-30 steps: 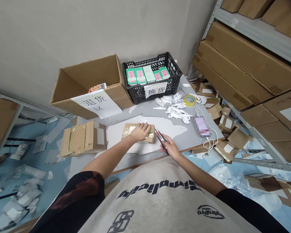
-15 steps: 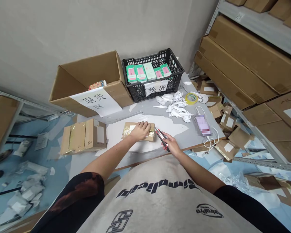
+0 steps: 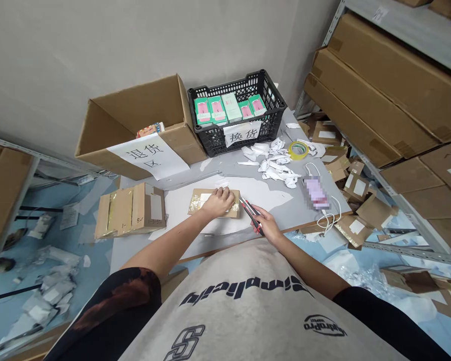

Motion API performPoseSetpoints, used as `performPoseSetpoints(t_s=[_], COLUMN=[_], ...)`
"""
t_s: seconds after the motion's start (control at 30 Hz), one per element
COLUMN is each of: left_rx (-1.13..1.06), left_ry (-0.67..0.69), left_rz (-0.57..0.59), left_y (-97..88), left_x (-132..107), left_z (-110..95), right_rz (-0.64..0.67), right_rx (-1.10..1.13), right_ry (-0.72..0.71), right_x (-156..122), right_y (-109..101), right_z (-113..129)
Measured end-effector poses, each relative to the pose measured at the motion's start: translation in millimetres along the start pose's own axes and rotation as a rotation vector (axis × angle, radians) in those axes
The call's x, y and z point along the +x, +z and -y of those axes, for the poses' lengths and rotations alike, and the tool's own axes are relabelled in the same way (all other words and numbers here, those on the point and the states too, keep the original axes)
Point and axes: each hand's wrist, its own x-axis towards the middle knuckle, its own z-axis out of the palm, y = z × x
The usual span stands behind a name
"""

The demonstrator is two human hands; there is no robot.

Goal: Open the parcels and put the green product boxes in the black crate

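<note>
Left hand spread flat on a kraft parcel, its long axis lying crosswise on the worktop; right hand, closed around a red-and-black utility knife, lies off the parcel's right end, the knife's tip just beside it.

Paper sign on cardboard box: 退货区; crate sign: 换货; shirt: Simplicity.

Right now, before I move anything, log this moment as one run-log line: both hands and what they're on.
left hand: flat on taped cardboard parcel | right hand: holding utility knife | parcel on white sheet
</note>
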Motion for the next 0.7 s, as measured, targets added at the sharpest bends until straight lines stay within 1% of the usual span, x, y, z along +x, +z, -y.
performPoseSetpoints(t_s=[0.13,0.27,0.5,0.7], left_rx=[-0.050,-0.034,-0.067,-0.036], left_ry=[-0.001,0.021,0.054,0.076], left_rz=[0.008,0.033,0.136,0.147], left_y=[2.4,-1.6,-12.5,-13.7], left_x=[-0.1,1.8,6.2,5.3], left_z=[1.0,2.7,7.6,11.6], right_rz=[0.021,0.030,0.106,0.126], right_rx=[-0.017,-0.045,-0.113,-0.117], right_ry=[0.023,0.043,0.101,0.127], right_x=[1.1,4.0,6.3,-0.3], right_y=[0.4,1.9,-5.8,-7.6], right_z=[-2.0,0.8,22.5,34.0])
